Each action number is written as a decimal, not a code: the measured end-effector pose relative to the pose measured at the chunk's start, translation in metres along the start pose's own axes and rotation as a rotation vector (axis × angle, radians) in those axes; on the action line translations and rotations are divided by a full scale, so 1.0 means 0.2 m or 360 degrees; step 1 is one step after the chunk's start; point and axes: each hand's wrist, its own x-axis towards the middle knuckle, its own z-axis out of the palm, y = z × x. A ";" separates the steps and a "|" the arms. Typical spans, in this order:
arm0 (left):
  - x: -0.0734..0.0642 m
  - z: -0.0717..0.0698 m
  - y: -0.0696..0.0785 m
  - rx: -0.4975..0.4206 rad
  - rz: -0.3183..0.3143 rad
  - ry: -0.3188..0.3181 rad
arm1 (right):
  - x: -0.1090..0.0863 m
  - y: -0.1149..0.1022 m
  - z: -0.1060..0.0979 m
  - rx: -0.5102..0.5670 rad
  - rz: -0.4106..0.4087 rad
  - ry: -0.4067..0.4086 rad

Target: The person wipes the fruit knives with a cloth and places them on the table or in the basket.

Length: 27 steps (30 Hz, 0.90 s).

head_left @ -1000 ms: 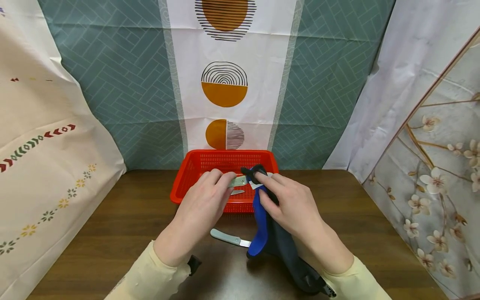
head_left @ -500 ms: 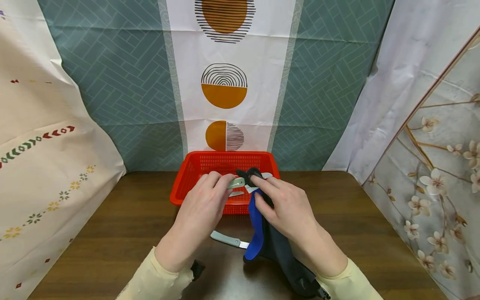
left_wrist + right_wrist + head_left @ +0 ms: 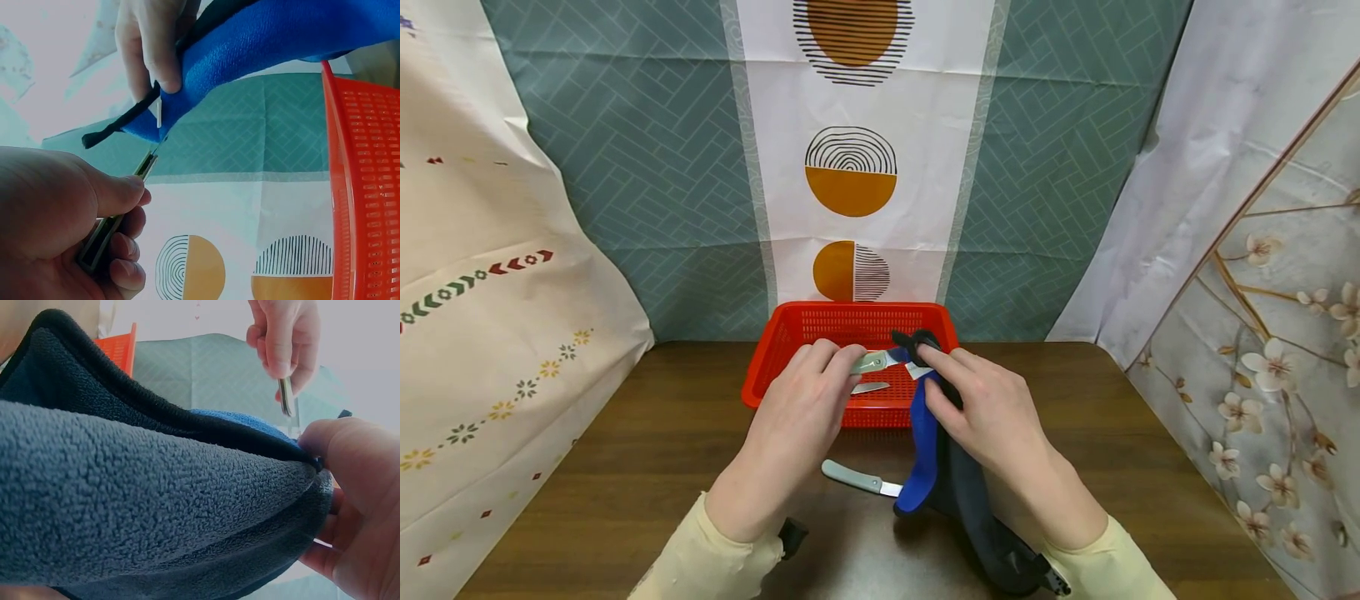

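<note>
My left hand (image 3: 801, 412) grips a folding knife (image 3: 870, 363) by its pale green handle, blade pointing right. That blade meets the corner of a cloth (image 3: 923, 442), blue on one side and dark grey on the other, with black edging. My right hand (image 3: 992, 408) pinches this corner between thumb and fingers, by a black loop and a white label (image 3: 159, 112). In the right wrist view the towel-like cloth (image 3: 156, 500) hangs folded from the fingers. A second folding knife (image 3: 852, 476), grey-green and unfolded, lies on the table, its blade tip hidden by the cloth.
Behind the hands, a red plastic basket (image 3: 865, 308) stands at the table's back edge. A knife blade (image 3: 871, 387) shows inside it. Patterned curtains surround the brown wooden table (image 3: 647, 467) at the back and sides.
My right hand and the cloth shift slightly left, then back right. More of the blade now shows between the handle and the cloth. The knife on the table stays in place.
</note>
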 end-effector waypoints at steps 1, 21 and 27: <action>0.00 0.00 0.00 -0.0002 0.0000 0.0002 | 0.00 0.00 0.00 -0.0003 0.0008 -0.0002; -0.03 -0.03 -0.01 -0.0010 -0.0047 0.0021 | -0.05 0.08 -0.05 -0.0017 0.0112 0.0037; -0.04 -0.04 -0.02 -0.0026 -0.0032 0.0070 | -0.06 0.10 -0.05 -0.0024 0.0129 0.0062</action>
